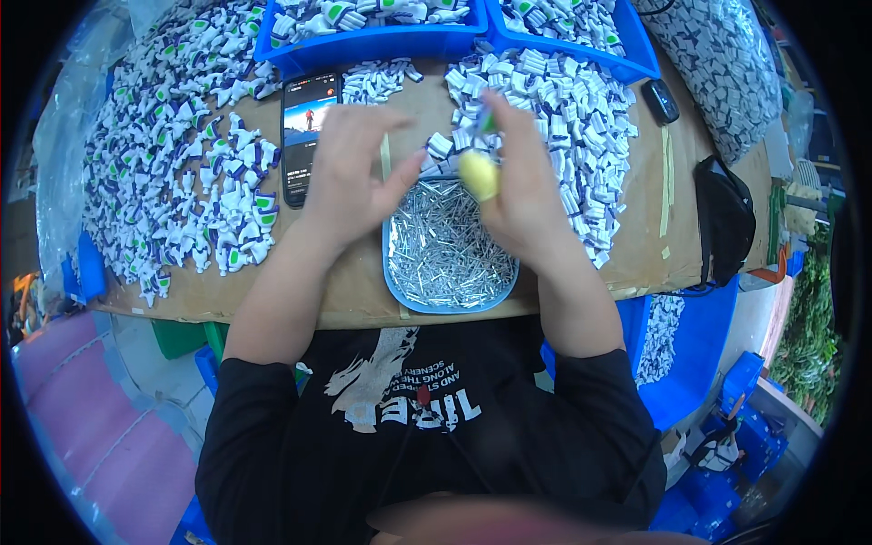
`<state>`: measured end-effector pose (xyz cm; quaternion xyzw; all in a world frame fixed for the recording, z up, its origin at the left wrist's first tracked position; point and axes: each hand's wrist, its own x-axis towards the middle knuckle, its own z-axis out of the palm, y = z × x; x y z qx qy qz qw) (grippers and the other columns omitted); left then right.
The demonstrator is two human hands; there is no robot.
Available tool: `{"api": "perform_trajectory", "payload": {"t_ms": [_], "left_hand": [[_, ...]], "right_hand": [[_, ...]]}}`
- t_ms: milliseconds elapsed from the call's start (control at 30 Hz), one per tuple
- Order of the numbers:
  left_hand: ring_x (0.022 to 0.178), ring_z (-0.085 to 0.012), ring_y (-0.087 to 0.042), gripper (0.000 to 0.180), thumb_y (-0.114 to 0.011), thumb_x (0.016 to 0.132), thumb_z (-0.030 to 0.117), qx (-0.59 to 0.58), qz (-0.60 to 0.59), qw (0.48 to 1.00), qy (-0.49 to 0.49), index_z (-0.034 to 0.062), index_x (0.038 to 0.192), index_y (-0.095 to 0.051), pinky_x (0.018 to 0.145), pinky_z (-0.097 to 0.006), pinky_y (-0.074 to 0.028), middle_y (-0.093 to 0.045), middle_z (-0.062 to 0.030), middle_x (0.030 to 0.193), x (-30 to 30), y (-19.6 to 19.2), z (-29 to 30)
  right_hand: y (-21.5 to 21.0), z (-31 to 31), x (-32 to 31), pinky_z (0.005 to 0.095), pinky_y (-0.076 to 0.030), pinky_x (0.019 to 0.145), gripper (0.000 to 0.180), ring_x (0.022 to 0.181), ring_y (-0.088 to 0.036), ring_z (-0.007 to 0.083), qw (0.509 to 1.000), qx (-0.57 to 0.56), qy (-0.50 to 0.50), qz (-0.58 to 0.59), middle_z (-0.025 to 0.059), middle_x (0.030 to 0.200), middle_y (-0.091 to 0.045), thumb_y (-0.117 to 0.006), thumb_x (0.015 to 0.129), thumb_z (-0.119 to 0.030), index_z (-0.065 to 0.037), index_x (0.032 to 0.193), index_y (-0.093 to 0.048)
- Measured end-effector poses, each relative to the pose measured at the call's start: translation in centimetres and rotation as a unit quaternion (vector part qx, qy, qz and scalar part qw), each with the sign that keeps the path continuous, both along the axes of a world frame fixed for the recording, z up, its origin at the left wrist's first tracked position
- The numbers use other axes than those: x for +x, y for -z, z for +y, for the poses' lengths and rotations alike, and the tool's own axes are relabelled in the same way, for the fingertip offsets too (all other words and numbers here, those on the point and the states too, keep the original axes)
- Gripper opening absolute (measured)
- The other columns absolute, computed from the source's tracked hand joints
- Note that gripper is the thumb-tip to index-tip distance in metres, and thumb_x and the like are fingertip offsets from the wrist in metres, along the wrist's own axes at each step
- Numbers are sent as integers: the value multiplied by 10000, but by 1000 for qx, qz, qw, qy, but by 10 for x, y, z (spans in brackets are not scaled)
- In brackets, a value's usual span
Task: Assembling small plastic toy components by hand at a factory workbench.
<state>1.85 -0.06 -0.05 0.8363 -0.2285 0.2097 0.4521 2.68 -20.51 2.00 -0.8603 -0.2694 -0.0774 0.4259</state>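
My left hand is over the table, beside a phone. Its thumb and fingers are apart, with nothing visible between them. Opposite it, my right hand is closed on a small white, purple and green plastic toy part, blurred and partly hidden by the fingers. A yellow cover shows at that hand's thumb side. Below and between the hands stands a light-blue tray full of short metal pins.
White-and-green toy parts cover the left side. White parts are piled at right. Blue bins line the back. A lit phone, a black pouch and a clear bag of parts lie around.
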Motion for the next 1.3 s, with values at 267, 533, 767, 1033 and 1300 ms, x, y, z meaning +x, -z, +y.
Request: {"api": "perform_trajectory", "payload": {"t_ms": [267, 533, 767, 1033, 1300], "left_hand": [[936, -248, -470, 215, -721, 725, 170, 290, 15, 936, -202, 181, 939, -697, 797, -413, -376, -514, -23, 944, 15, 19, 17], [938, -229, -472, 147, -729, 705, 160, 309, -6, 931, -192, 168, 850, -703, 791, -407, -368, -523, 12, 934, 20, 26, 19], [900, -250, -532, 189, -580, 765, 84, 291, 29, 954, -67, 121, 926, -671, 804, -375, -425, -581, -45, 910, 16, 29, 19], [899, -283, -563, 213, -558, 782, 47, 286, 47, 956, -44, 46, 977, -643, 806, -387, -459, -595, -93, 891, 12, 24, 17], [799, -136, -604, 175, -667, 844, 75, -48, 336, 941, 21, 15, 1005, -633, 679, -268, -489, -664, -85, 946, -11, -21, -7]], "right_hand": [[-3, -12, 8, 445, -455, 884, 612, 1057, -528, 428, 979, -134, 156, -8, 246, 1180, -500, -567, 734, 94, 32, 1312, -376], [0, -13, 6, 437, -448, 900, 618, 1058, -531, 420, 977, -152, 143, -43, 246, 1163, -509, -584, 719, 98, 48, 1302, -386], [-1, -14, 8, 438, -444, 861, 620, 981, -520, 394, 976, -158, 137, -62, 236, 1059, -510, -592, 688, 82, 71, 1273, -387], [0, -16, 10, 435, -453, 831, 632, 962, -529, 390, 972, -171, 144, -72, 224, 1037, -510, -597, 683, 87, 68, 1279, -385], [-10, -9, 1, 337, -470, 789, 579, 944, -578, 263, 988, -66, 135, -32, 163, 1063, -534, -560, 797, 58, 39, 1343, -369]]}}
